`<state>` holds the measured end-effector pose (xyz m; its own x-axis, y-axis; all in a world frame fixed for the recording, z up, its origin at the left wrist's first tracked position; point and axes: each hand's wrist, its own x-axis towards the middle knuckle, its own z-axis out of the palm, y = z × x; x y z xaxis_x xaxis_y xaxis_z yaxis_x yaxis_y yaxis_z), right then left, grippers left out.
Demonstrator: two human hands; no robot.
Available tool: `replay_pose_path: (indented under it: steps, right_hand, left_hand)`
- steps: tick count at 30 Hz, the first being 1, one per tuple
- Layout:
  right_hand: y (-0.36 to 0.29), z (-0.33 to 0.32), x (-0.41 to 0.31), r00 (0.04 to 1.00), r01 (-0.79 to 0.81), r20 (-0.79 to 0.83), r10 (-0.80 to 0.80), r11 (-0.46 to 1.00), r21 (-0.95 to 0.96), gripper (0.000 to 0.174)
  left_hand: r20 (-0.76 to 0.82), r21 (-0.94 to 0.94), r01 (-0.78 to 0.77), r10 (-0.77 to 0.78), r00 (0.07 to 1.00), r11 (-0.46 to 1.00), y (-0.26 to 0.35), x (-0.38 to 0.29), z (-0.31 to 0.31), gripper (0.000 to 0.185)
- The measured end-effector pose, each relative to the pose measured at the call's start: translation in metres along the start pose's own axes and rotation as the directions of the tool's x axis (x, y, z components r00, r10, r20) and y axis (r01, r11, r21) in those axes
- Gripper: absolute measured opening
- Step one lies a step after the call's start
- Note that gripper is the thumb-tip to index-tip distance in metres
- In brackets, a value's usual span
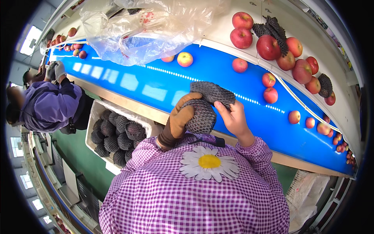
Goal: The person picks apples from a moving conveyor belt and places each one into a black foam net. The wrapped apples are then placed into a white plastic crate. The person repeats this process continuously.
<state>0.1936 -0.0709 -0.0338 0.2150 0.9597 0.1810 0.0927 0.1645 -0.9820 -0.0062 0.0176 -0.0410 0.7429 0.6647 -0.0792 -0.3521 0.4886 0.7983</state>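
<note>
My left hand [181, 114], in a brown glove, is closed around a fruit in a black foam net sleeve [201, 116], close to my chest. Red skin shows faintly through the mesh. A second foam net sleeve [213, 93], flattened and looking empty, lies above that fruit; my bare right hand [235, 117] pinches its right end between thumb and fingers. Both hands are over the near edge of a blue conveyor belt [257, 117]. Beyond them, a yellow-red apple [185, 59] and a red apple [240, 65] rest on the belt.
A white foam box [93, 117] of net-sleeved fruit stands at the left. Clear plastic bags [146, 29] overhang the belt's far side. More apples and sleeves lie on a white ledge [217, 27]. A co-worker [52, 102] is at the far left; a crate [304, 190] is low right.
</note>
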Motion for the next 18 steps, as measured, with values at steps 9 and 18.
replay_pose_path:
  steps: [9,18]
  right_hand:
    - [-0.025,0.028,-0.002,0.934,0.305,0.302,-0.191,0.867,-0.394,0.102]
    - [0.006,0.021,0.004,1.000,-0.002,0.002,0.001,0.915,0.403,0.095]
  left_hand:
    - [0.037,0.818,-0.336,0.540,0.841,0.467,-0.013,0.013,-0.013,0.056]
    - [0.033,0.176,-0.046,0.041,0.999,0.983,0.022,0.009,-0.006,0.048]
